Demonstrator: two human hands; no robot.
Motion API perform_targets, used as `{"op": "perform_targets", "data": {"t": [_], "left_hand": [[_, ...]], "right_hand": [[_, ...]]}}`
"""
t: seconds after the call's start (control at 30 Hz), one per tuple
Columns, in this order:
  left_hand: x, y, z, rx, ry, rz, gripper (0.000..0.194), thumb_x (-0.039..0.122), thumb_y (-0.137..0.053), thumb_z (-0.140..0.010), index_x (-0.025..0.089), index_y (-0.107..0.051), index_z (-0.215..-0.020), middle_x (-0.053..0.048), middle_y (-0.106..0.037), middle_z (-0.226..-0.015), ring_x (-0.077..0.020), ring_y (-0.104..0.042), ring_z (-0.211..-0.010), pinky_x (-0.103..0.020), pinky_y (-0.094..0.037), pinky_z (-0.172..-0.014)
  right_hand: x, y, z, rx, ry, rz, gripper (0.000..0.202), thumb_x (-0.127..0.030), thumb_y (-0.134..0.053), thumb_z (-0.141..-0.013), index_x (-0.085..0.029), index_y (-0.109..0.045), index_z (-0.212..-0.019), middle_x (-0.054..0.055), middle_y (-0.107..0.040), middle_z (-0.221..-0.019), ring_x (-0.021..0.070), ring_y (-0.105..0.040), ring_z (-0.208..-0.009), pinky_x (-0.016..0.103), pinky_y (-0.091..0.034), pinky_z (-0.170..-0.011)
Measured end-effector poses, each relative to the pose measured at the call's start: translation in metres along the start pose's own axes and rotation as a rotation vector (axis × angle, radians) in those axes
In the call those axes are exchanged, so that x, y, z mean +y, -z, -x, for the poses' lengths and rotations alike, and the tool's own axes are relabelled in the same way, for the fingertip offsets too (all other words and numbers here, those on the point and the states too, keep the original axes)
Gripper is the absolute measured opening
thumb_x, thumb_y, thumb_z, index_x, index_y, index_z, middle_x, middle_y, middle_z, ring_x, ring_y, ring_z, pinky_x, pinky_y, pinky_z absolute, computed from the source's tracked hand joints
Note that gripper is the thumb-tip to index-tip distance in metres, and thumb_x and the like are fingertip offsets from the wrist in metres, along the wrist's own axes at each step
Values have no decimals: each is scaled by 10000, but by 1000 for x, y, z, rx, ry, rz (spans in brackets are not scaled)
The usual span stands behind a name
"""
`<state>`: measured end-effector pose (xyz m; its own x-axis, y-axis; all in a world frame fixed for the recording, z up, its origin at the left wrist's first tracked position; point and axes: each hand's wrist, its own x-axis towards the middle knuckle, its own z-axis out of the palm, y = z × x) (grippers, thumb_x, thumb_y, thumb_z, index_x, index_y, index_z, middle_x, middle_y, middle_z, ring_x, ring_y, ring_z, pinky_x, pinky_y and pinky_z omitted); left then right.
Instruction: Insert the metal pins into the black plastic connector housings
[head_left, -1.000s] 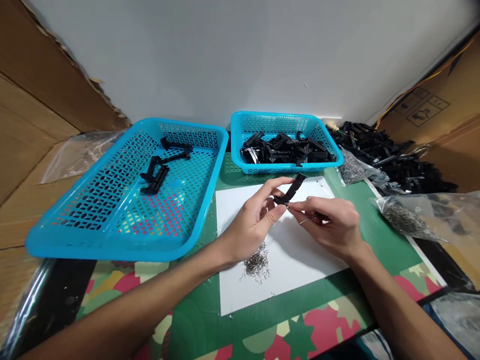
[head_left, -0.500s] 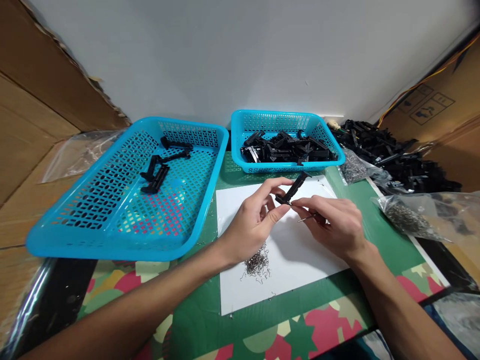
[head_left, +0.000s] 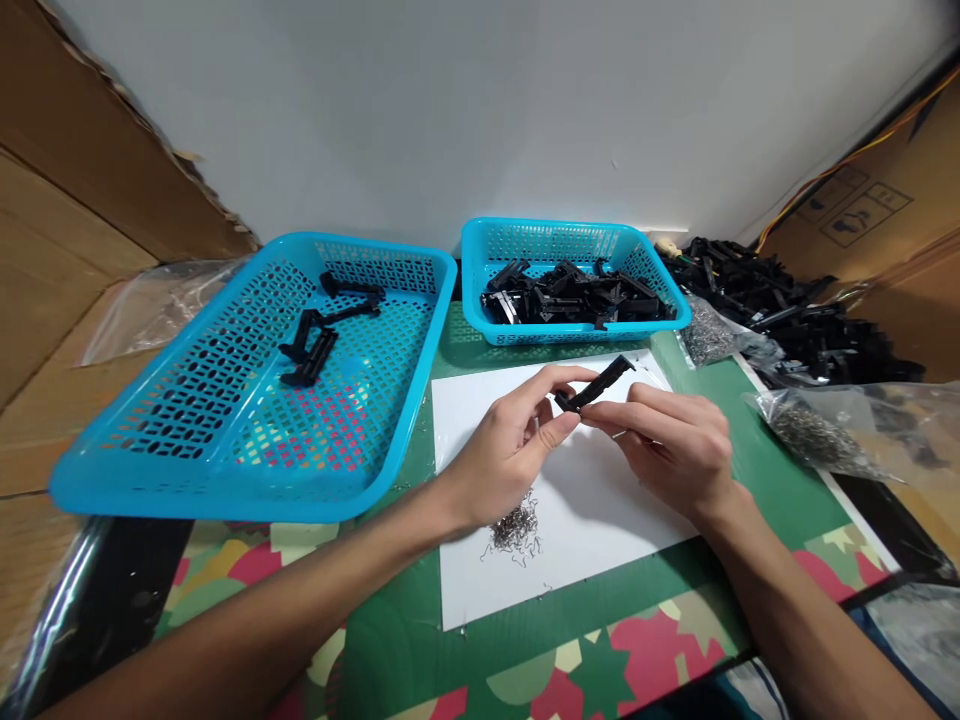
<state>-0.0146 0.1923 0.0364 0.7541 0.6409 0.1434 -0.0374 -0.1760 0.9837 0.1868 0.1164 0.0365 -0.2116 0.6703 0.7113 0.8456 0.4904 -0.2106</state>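
Above a white sheet [head_left: 600, 520], my left hand [head_left: 517, 435] pinches the lower end of a black plastic part [head_left: 604, 384] between thumb and fingers. The part slants up to the right. My right hand [head_left: 667, 435] has its fingertips closed at the part's lower end; a bit of thin metal shows under its fingers, mostly hidden. A small heap of thin bent wire pieces [head_left: 516, 530] lies on the sheet below my left hand.
A large blue basket [head_left: 409, 440] at the left holds several black parts. A smaller blue basket [head_left: 577, 331] behind the sheet holds many more. To the right lie a pile of black parts [head_left: 840, 340] and a clear bag of metal pieces [head_left: 817, 435].
The black part has tipped over to the right, its upper end now lower. My right hand's fingers have shifted slightly, and the metal rod below them shows less.
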Motion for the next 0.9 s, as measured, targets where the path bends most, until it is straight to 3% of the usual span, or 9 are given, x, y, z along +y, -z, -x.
{"op": "perform_targets", "data": {"t": [0.23, 0.4, 0.53, 0.67, 0.77, 0.83, 0.9], "left_hand": [[0, 0, 0, -28, 10, 66, 393, 436, -518, -1098, 230, -658, -1402, -101, -679, -1357, -283, -602, -1271, -418, -448, -1082], [-2, 0, 2, -2, 105, 114, 451, 518, -455, -1106, 228, -682, -1367, -74, -727, -1036, -254, -639, -1090, -385, -470, -943], [0, 0, 2, -3, 106, 107, 482, 548, -439, -1102, 218, -694, -1344, -67, -706, -939, -246, -634, -1023, -370, -477, -881], [2, 0, -1, 13, 47, 24, 473, 496, -401, -1125, 200, -710, -1326, -98, -718, -1126, -246, -628, -1097, -382, -482, -951], [-1, 0, -2, 129, -7, -133, 425, 459, -524, -1092, 216, -641, -1421, -96, -680, -1280, -221, -618, -1080, -357, -487, -909], [-3, -1, -3, 207, -33, -240, 499, 401, -715, -994, 225, -598, -1445, -76, -686, -1257, -201, -620, -1016, -328, -493, -835], [-5, -2, -3, 249, -81, -321, 463, 290, -813, -913, 216, -648, -1340, -52, -714, -1199, -186, -635, -983, -316, -503, -825]], "right_hand": [[-3, -3, 0, 69, 3, 2, 175, -151, -662, -1010, -232, -798, -934, -53, -517, -562, 88, -428, -478, 259, -308, -479], [-5, -5, -1, 89, 31, -33, 109, -134, -704, -981, -207, -784, -961, -45, -567, -587, 92, -453, -492, 257, -324, -481], [-6, -4, -3, 79, 18, -27, 211, -69, -620, -995, -205, -775, -951, -38, -593, -590, 90, -476, -493, 248, -344, -490], [-3, 0, -4, 69, 11, 31, 243, -73, -616, -996, -216, -781, -890, -54, -528, -548, 85, -421, -464, 248, -313, -472], [4, 3, -3, 8, -20, 32, 225, -105, -632, -1004, -211, -790, -884, -47, -548, -567, 83, -431, -476, 240, -326, -483], [7, 4, -2, -28, -54, 21, 214, -149, -634, -1020, -208, -795, -893, -37, -582, -598, 83, -450, -490, 235, -336, -495], [10, 4, -1, -66, -88, 14, 227, -180, -622, -1036, -206, -802, -901, -28, -602, -618, 86, -472, -505, 234, -343, -507]]}}
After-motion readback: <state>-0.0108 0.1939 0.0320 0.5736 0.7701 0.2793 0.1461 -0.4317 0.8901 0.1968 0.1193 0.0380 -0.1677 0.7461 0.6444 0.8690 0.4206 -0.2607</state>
